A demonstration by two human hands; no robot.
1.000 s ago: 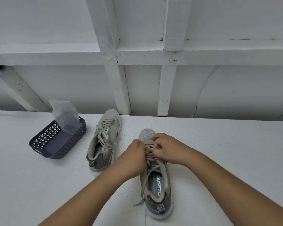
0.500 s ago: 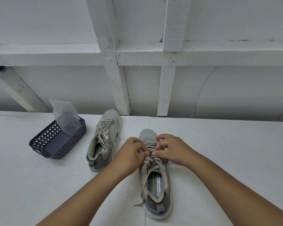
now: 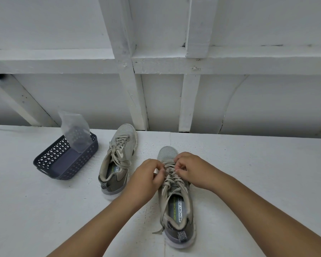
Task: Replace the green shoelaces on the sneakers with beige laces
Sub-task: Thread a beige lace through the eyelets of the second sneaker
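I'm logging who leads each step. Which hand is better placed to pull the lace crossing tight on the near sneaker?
Probably the left hand: its fingers already pinch the beige lace beside the eyelets of the near sneaker. The right hand grips higher, near the toe.

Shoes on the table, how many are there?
2. One shoe lies beside the dark basket, untouched. The other shoe is nearer, under both hands, which work its laces. None seems hidden.

Single head-worn view, wide-angle, facing forward and down over the white table (image 3: 248, 173) toward its far edge and the white framed wall (image 3: 156, 60) behind. Close range: both forearms enter from the bottom edge, near sneaker (image 3: 176, 210) just below centre. No second view.
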